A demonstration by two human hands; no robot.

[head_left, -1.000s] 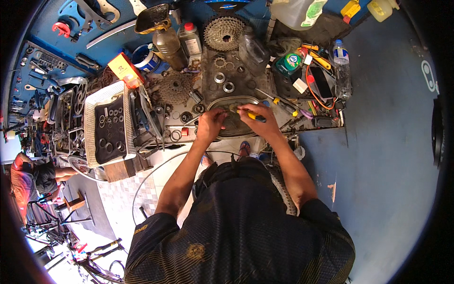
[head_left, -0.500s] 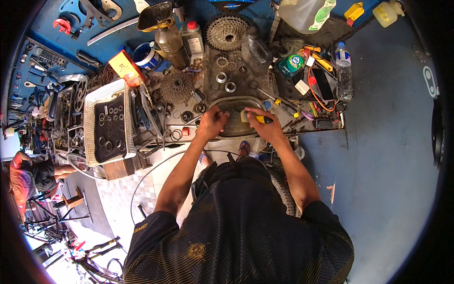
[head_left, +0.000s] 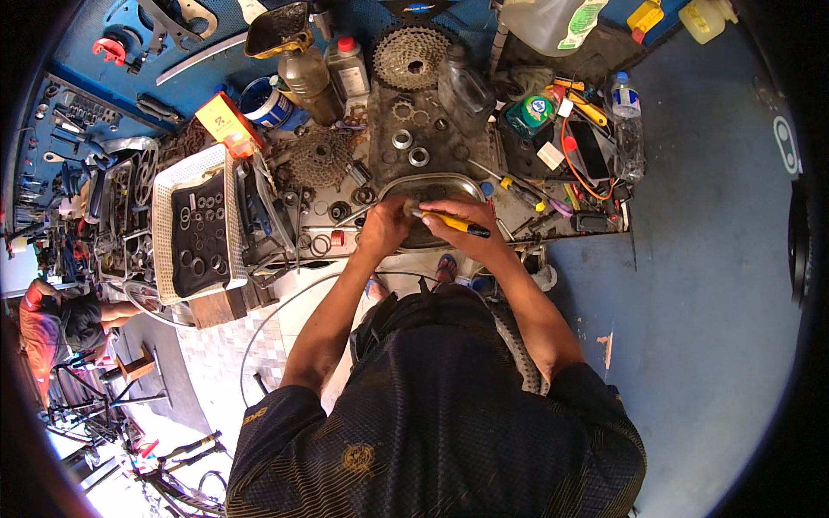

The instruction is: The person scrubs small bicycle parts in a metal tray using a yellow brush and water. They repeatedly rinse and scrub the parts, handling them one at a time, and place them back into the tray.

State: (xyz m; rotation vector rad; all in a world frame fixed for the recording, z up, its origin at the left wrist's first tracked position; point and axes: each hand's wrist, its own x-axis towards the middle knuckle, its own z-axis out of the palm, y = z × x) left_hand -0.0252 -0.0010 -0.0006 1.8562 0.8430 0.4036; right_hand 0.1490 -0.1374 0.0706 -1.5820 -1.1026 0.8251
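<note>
My left hand [head_left: 386, 226] grips a small dark, greasy metal part over a shallow metal tray [head_left: 432, 185] on the workbench. My right hand [head_left: 462, 231] holds a yellow-handled tool [head_left: 456, 224] with its tip pointed left at that part. Both hands meet above the tray's near edge. What kind of part it is cannot be made out under my fingers.
A toothed cassette [head_left: 410, 56] and a smaller sprocket cluster [head_left: 321, 157] lie on the bench with rings, bottles [head_left: 305, 76] and a white basket [head_left: 194, 226] of small parts. Tools hang on the blue board [head_left: 104, 95]. Another person [head_left: 60, 319] sits at far left. A wheel rim lies below the bench.
Both hands stayed together over the tray, shifting slightly. The yellow-handled tool's tip has turned more toward the part in my left hand.
</note>
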